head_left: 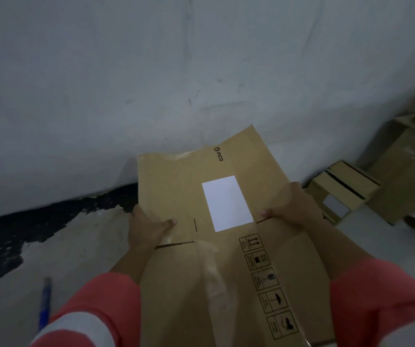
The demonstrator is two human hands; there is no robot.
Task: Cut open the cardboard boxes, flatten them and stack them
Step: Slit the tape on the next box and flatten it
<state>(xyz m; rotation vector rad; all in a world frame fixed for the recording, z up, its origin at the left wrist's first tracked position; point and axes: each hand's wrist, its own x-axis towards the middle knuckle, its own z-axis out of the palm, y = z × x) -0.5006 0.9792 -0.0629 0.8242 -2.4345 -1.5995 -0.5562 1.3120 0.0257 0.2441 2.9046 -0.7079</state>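
A flattened PICO box [176,186] is gripped by its side edges, thumbs on top, in the left hand [148,229] and right hand [291,209], not yet stacked; boxes [344,189] at three o'clock seemingly await cutting.

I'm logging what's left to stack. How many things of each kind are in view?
Cardboard boxes: 3 (held box, small box, big box; blurred cardboard at the far right edge not counted)
White labels: 2 (one on the held box, one on the small box)
Blue tool: 1 (on the floor, too blurred to identify)
Total: 6
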